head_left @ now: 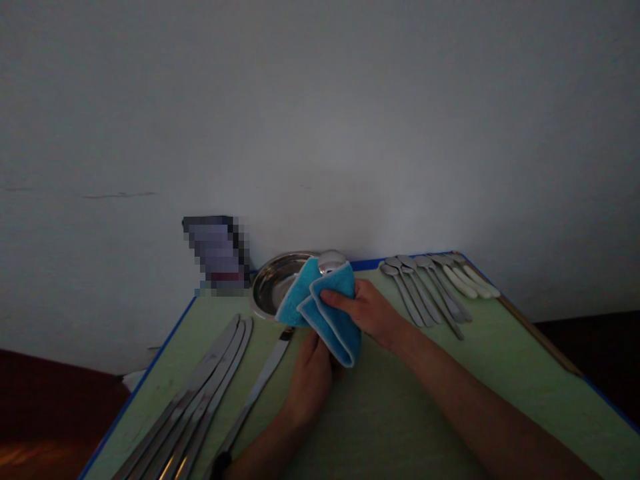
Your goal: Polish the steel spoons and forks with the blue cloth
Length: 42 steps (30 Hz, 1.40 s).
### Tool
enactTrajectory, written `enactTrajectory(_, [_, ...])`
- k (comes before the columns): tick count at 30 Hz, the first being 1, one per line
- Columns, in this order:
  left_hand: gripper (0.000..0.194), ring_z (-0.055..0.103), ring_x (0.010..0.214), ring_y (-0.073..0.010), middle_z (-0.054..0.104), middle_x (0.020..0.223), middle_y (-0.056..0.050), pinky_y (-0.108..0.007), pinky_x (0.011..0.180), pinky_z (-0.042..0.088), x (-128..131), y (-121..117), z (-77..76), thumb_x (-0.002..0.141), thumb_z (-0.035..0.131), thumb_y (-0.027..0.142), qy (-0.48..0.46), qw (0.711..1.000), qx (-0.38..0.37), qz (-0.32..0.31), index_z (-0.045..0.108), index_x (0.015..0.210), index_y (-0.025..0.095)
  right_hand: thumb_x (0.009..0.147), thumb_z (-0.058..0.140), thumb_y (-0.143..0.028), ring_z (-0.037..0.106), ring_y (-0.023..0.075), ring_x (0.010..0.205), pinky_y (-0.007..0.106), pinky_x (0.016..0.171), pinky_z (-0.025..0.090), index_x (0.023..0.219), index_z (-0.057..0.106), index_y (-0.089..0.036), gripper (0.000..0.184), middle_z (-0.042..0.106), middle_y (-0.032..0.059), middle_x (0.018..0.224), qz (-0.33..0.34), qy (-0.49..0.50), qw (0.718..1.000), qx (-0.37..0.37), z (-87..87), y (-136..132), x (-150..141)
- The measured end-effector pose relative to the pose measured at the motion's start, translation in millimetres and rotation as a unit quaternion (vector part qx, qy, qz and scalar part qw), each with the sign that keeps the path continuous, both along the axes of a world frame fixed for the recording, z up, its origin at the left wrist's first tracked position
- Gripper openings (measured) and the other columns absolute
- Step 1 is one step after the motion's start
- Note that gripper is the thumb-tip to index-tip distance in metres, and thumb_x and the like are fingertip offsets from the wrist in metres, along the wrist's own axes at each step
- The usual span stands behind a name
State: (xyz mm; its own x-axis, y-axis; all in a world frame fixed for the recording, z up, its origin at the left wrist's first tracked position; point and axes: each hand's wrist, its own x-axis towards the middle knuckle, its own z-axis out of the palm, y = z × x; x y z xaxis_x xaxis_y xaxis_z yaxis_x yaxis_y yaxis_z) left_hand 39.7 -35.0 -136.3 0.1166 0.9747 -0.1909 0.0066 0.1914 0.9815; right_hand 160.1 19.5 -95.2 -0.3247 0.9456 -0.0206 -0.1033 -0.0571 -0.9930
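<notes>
My right hand is closed on a folded blue cloth, thumb pressed on top. The cloth wraps a spoon whose shiny bowl sticks out above it. My left hand sits just under the cloth with fingers curled, gripping what looks like the spoon's handle, which the cloth hides. Both hands hover over the green table top, in front of a round steel plate.
Several table knives lie side by side at the left, one more knife beside my left wrist. A row of several spoons lies at the right rear. A blurred-out object stands against the white wall.
</notes>
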Motion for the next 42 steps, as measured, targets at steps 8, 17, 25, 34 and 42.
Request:
enactTrajectory(8, [0.033, 0.029, 0.045, -0.0079, 0.033, 0.054, 0.006, -0.02, 0.042, 0.025, 5.2, -0.3, 10.3, 0.084, 0.037, 0.049, -0.018, 1.0, -0.001, -0.015, 0.04, 0.07, 0.02, 0.07, 0.062, -0.046, 0.06, 0.0131, 0.059, 0.028, 0.063, 0.048, 0.074, 0.066, -0.017, 0.03, 0.066, 0.0001, 0.066, -0.046, 0.028, 0.999, -0.007, 4.0, 5.4, 10.2])
enactTrajectory(17, [0.036, 0.033, 0.048, -0.0085, 0.036, 0.056, 0.005, -0.021, 0.045, 0.028, 6.4, -4.9, 9.7, 0.084, 0.042, 0.049, 0.009, 0.998, 0.021, -0.065, 0.041, 0.065, 0.018, 0.064, 0.071, -0.041, 0.064, 0.0165, 0.071, 0.029, 0.067, 0.051, 0.083, 0.066, -0.018, 0.03, 0.07, 0.005, 0.084, -0.126, 0.034, 0.991, -0.031, 23.9, 14.9, 38.3])
enactTrajectory(25, [0.033, 0.032, 0.046, -0.0096, 0.036, 0.055, 0.005, -0.022, 0.042, 0.026, 3.0, 0.0, 7.4, 0.083, 0.037, 0.048, 0.029, 0.999, 0.012, -0.017, 0.04, 0.066, 0.02, 0.066, 0.068, -0.042, 0.064, 0.0181, 0.081, 0.034, 0.078, 0.049, 0.086, 0.068, -0.021, 0.029, 0.07, 0.0031, 0.089, 0.04, -0.059, 0.997, -0.002, 4.6, 3.4, 15.0])
enactTrajectory(34, [0.033, 0.035, 0.049, -0.0098, 0.039, 0.055, 0.005, -0.023, 0.047, 0.029, 5.9, -4.2, 9.0, 0.085, 0.041, 0.046, 0.047, 0.995, 0.044, -0.074, 0.044, 0.067, 0.019, 0.067, 0.068, -0.041, 0.065, 0.0165, 0.074, 0.029, 0.07, 0.051, 0.087, 0.066, -0.017, 0.031, 0.07, 0.0057, 0.084, -0.084, 0.093, 0.99, -0.065, 19.8, 16.0, 37.8])
enactTrajectory(42, [0.032, 0.033, 0.052, -0.0097, 0.036, 0.06, 0.004, -0.022, 0.049, 0.03, 6.0, -1.7, 8.7, 0.085, 0.04, 0.045, 0.026, 0.997, 0.046, -0.058, 0.043, 0.068, 0.019, 0.063, 0.072, -0.035, 0.064, 0.0154, 0.073, 0.031, 0.073, 0.051, 0.083, 0.067, -0.018, 0.027, 0.07, 0.004, 0.083, -0.014, 0.076, 0.994, -0.08, 12.6, 12.7, 31.7])
